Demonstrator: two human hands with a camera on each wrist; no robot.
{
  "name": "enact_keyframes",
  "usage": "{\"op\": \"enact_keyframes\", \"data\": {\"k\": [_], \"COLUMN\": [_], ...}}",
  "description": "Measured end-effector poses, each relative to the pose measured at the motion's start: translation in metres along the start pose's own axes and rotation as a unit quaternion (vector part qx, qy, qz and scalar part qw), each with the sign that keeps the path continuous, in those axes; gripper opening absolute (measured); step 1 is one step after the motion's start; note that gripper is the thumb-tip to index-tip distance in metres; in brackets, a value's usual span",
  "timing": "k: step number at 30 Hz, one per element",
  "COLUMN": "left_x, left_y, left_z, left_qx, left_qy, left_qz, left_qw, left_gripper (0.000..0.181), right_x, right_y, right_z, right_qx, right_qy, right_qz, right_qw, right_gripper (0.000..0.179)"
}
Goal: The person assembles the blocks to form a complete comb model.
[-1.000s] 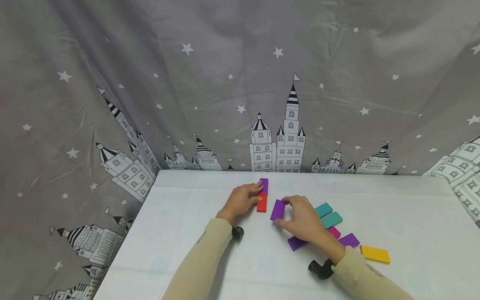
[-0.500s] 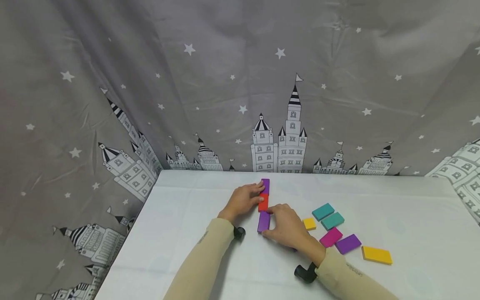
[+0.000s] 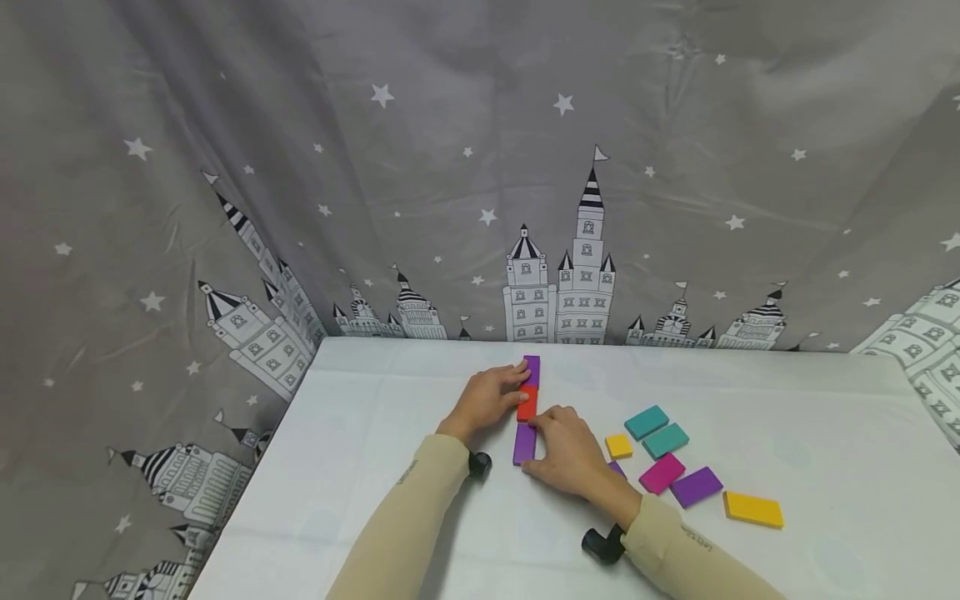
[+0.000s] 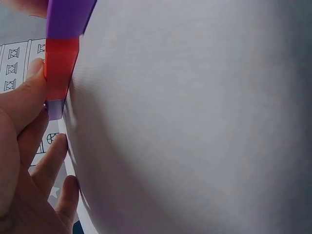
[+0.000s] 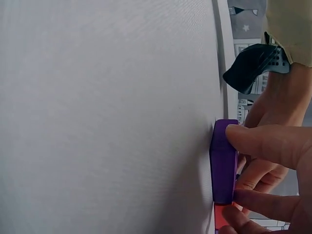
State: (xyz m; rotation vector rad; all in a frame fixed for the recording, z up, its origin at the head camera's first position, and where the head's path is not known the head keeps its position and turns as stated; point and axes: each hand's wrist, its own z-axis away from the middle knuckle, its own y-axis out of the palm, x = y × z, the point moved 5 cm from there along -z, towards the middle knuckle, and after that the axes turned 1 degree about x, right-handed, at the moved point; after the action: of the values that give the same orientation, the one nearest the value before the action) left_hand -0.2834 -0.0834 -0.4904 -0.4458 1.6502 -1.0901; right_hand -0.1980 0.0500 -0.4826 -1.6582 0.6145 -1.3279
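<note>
While the left hand rests against the nine o'clock side of a short row, its thumb at the red block and a fingertip at the far purple block, the right hand pinches the near purple block between thumb and fingers, set about as wide as the block is long. The near purple block lies at six o'clock from the red block, the far purple block at twelve, in line on the white table. In the left wrist view the left hand's other fingers are loosely spread.

Towards four o'clock from the row lie a small yellow block, a magenta block, a loose purple block just beside it and, farthest out, a long yellow block — with two teal blocks nearer three o'clock. Another purple block is mostly hidden behind the right hand
</note>
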Motion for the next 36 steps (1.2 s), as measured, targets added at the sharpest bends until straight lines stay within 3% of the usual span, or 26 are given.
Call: {"op": "enact_keyframes", "data": {"k": [11,28,36], "left_x": [0.000,0.000,0.000], "left_y": [0.001,0.000,0.001], "left_z": [0.000,-0.001,-0.002], "left_qx": [0.003,0.005,0.011], "left_qy": [0.002,-0.001,-0.012], "left_qz": [-0.001,-0.008,-0.009], "left_qw": [1.0000,1.0000,0.9998], "left_gripper": [0.049,0.050,0.051], "right_x": [0.000,0.000,-0.003], "right_y": [-0.001,-0.001,-0.020], "right_z": [-0.001,-0.002,0.011], "right_qx": [-0.004,-0.009,-0.048], "right_qy": [-0.007,0.019,0.029], "right_qz": [0.008,-0.009,-0.058], "right_qw": [0.9999,0.9997,0.9968], "right_gripper": [0.060,0.060,0.063]}}
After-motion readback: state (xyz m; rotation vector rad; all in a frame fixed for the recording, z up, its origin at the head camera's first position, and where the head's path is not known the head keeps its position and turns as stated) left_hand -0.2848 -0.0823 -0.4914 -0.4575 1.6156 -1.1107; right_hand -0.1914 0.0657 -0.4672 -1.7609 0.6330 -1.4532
